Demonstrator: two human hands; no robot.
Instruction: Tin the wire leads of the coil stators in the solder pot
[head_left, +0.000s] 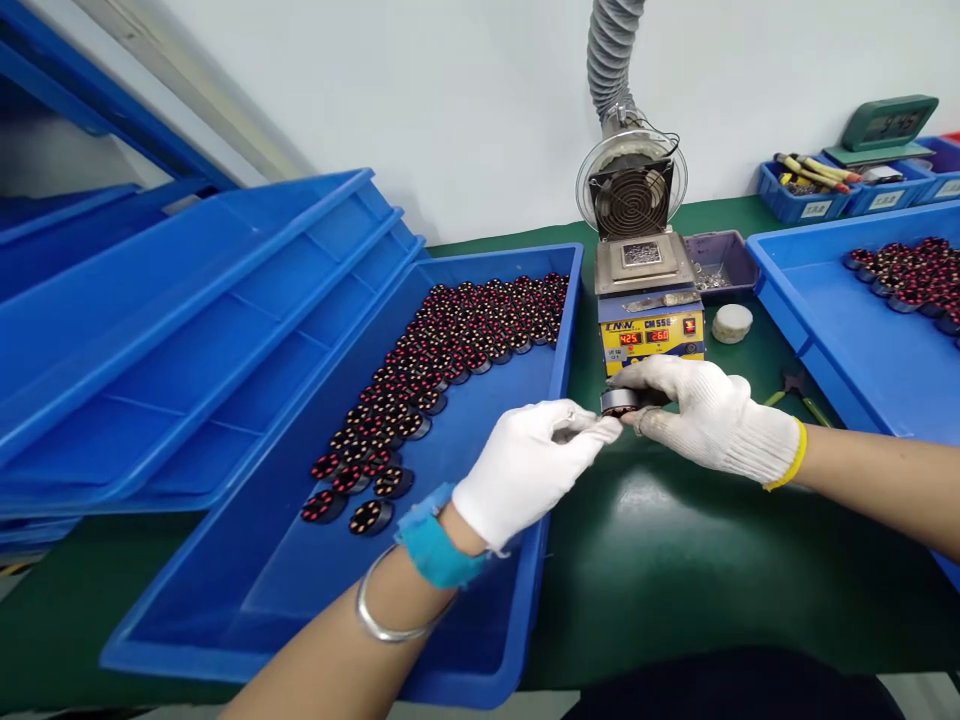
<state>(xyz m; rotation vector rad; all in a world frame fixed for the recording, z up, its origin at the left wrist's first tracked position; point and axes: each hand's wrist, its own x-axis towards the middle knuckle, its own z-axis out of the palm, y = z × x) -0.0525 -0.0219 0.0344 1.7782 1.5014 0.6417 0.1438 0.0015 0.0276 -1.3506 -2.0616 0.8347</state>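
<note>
Both my hands wear white gloves and meet over the green mat, just in front of the yellow solder pot. My right hand is closed round a small round coil part, dark with a metal rim. My left hand pinches at the same part from the left; what its fingertips hold is too small to make out. Left of my hands lies a blue tray with several such coils in rows.
Tilted empty blue trays are stacked at the left. Another blue tray with coils is at the right. A fan and fume hose stand behind the pot, beside a grey dish, a white disc and pliers.
</note>
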